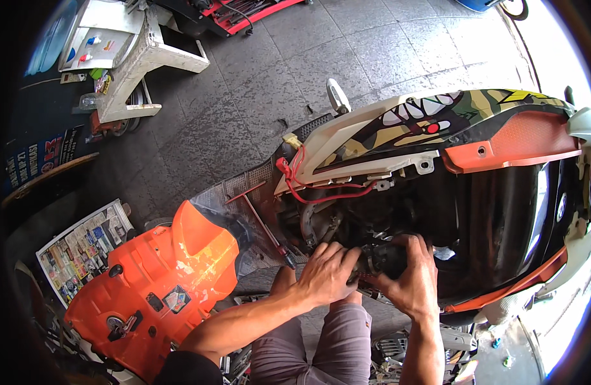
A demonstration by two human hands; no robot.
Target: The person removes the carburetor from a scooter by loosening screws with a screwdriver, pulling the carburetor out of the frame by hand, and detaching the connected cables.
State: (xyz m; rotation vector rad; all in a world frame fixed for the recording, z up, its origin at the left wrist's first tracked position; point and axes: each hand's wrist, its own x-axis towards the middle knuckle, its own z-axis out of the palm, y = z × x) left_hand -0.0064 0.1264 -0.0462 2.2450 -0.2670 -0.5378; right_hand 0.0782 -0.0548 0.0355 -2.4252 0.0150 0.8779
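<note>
Across the opened-up body of a motorbike (379, 175), both hands met at a dark part (385, 258) near the lower edge of the exposed works, just above the person's knees. The right hand (411, 276) came at it from the right, its grip closed around the part, thumb below and fingers bent over the top. The left hand (330, 271) was at the part's other end with fingers curled; whether its grip was clamped on anything could not be told, since the knuckles hid the fingertips. A red T-handled tool (262, 221) lay on a patterned grey panel (260, 174) to the left of the hands, its dark tip near the left wrist. Above the hands, a red wire (303, 198) looped along the edge of a camouflage-patterned side panel (404, 122). Farther left was a large orange plastic piece (167, 276), next to a sheet of small pictures (87, 247). Beyond the motorbike, a worn white stool (151, 61) and a red tray of tools (253, 16) stood on the grey tiled floor (372, 51).
</note>
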